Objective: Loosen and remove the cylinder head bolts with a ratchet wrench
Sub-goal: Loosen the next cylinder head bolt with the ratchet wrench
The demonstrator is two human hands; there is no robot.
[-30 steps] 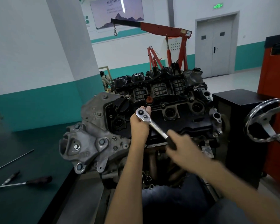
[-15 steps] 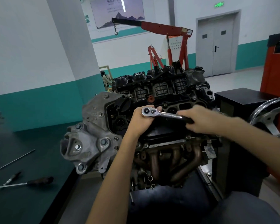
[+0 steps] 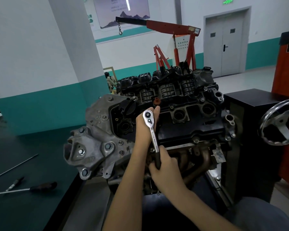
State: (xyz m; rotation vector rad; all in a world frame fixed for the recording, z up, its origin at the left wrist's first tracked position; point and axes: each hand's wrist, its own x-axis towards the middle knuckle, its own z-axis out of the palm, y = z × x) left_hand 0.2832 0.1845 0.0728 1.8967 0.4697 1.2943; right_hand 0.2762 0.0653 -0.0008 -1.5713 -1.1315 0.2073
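Your right hand (image 3: 167,172) has swung the handle of the ratchet wrench (image 3: 153,136) round: half a second ago it pointed out to your right, and now it points almost straight back at you, with your grip wrapped tight round the black sleeve. Further up, your left hand (image 3: 144,129) has stayed put, its fingers cupped round the wrench head to steady it over the near part of the engine (image 3: 182,97) and its black cover. The bolt under the head is hidden, so you can't tell how far out it has come. Going by that back-and-forth swing, you're mid-ratcheting and this bolt isn't free yet.
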